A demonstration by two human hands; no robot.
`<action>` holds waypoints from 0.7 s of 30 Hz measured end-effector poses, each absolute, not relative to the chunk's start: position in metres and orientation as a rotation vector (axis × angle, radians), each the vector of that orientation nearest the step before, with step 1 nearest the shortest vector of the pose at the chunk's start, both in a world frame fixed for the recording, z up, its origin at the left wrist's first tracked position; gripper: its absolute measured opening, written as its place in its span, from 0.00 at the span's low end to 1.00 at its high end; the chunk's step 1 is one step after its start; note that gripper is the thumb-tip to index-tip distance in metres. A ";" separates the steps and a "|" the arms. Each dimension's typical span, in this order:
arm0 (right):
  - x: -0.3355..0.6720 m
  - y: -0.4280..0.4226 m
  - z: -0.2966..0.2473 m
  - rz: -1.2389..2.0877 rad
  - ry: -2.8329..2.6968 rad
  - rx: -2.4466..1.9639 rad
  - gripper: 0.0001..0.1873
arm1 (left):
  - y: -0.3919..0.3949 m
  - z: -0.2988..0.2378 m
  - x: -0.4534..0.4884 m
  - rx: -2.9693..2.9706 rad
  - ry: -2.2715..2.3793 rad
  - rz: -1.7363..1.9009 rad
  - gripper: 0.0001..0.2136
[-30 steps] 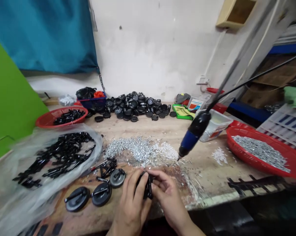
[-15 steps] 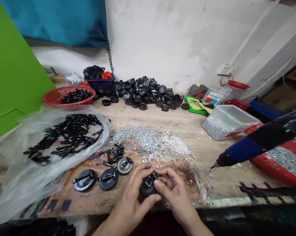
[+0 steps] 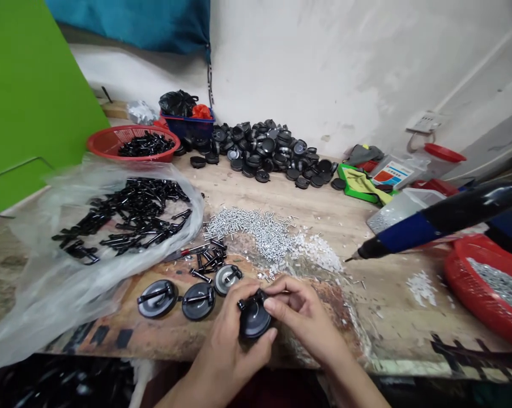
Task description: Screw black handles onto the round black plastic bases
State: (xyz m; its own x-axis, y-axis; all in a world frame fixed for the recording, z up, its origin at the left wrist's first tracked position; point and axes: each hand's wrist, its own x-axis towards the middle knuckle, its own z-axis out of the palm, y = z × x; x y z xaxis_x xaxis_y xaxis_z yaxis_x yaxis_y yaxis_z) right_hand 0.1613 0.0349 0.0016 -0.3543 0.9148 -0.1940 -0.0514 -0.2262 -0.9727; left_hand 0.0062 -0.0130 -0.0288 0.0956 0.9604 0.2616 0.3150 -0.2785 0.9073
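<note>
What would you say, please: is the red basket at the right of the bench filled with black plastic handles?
Not quite: the head view shows the red basket at the right filled with small silver screws, not black plastic handles. The black plastic handles lie in the other red basket, at the left.

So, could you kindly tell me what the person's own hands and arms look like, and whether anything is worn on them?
The left hand and right hand are bare, with no gloves or rings showing. The left forearm and right forearm are also bare as far as the view reaches, with no sleeve or watch visible.
</note>
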 end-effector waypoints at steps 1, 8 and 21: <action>0.161 0.036 0.002 1.685 -1.307 -1.119 0.12 | -0.013 -0.028 0.005 1.672 1.259 1.200 0.24; 0.154 0.047 0.001 1.619 -1.573 -1.232 0.12 | -0.007 -0.016 0.002 0.940 1.152 1.151 0.16; 0.080 0.161 -0.016 0.464 -2.475 -1.397 0.09 | -0.007 -0.002 -0.001 0.753 1.030 1.012 0.18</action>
State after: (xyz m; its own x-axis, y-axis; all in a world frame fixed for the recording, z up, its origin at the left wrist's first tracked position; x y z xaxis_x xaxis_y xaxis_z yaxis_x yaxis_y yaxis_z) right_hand 0.0796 0.1608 -0.0164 -0.5032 0.8614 0.0694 0.7778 0.4864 -0.3981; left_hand -0.0013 -0.0071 -0.0020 0.1689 0.9297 -0.3273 -0.3111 0.3654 0.8773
